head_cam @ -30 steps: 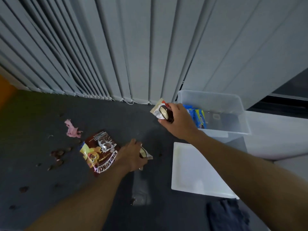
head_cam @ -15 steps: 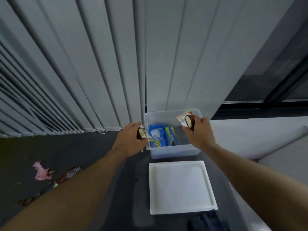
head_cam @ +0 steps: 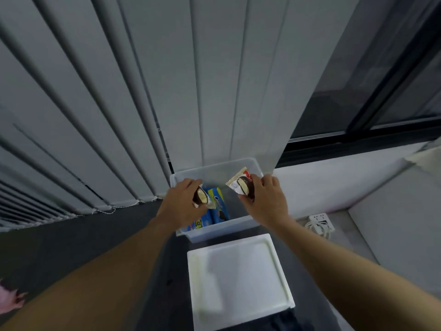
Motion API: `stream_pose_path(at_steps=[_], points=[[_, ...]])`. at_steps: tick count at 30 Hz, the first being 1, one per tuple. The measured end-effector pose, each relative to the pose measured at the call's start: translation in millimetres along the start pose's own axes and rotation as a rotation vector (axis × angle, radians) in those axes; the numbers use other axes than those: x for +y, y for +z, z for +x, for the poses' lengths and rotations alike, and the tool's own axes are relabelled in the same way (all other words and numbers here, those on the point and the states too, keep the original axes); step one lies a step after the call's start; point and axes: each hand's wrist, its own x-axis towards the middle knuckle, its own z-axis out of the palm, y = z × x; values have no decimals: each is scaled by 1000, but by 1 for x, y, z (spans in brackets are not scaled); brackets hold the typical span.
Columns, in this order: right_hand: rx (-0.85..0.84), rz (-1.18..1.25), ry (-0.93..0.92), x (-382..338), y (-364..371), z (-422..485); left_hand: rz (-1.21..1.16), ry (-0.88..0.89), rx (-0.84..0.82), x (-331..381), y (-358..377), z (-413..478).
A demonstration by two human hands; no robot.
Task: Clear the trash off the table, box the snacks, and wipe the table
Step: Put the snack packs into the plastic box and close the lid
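Observation:
A clear plastic box stands at the far edge of the dark table, against the blinds. Blue snack packets lie inside it. My left hand grips a small chocolate pie packet above the box's left side. My right hand pinches a second chocolate pie packet over the box's right side. Both packets hang over the box's opening.
The box's white lid lies flat on the table just in front of the box. A pink scrap of trash sits at the left edge. A white power strip with cable lies on the ledge to the right. A dark cloth shows below the lid.
Both hands have carried their packets from the table's middle to above the box. The view has swung right, so the cereal bag and crumbs have left the frame.

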Motion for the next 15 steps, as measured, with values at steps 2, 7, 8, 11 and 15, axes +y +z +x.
stream_pose_path(at_steps=[2, 7, 8, 11, 15], points=[[-18, -94, -8, 0, 3, 8, 50, 40, 3, -6, 14, 2], [-9, -214, -147, -9, 16, 26, 120, 57, 32, -14, 36, 8], [-65, -194, -162, -15, 17, 31, 147, 60, 30, -13, 37, 9], [-293, -109, -57, -30, 26, 49, 186, 58, 6, -11, 35, 10], [-416, -252, -42, -29, 48, 63, 230, 63, -18, -10, 35, 9]])
